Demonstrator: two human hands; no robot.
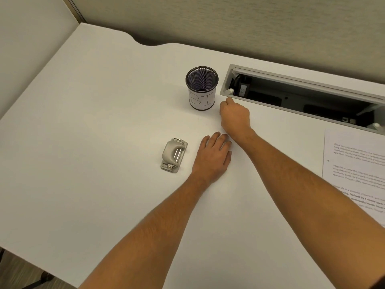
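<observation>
The black mesh cup (202,88) stands upright on the white table (104,122), just ahead and to the left of the right hand (234,115), close to its knuckles but apart from them. A white paper label with "BI" handwritten on it wraps the cup's lower half.

The right hand is clenched, fingers curled under and thumb tip pointing forward. Whether it pinches anything inside cannot be told, since the palm side is hidden.

The left hand (212,157) lies released, palm down and fingers straight on the table. It sits just behind the right wrist, with its fingertips near that forearm.

A grey hole punch (174,155) rests just to the left of the left hand, not touching it. Just ahead and to the right of the right hand, an open cable trough (226,88) is sunk into the table. A printed sheet (358,163) lies beyond the right forearm, at the far right.
</observation>
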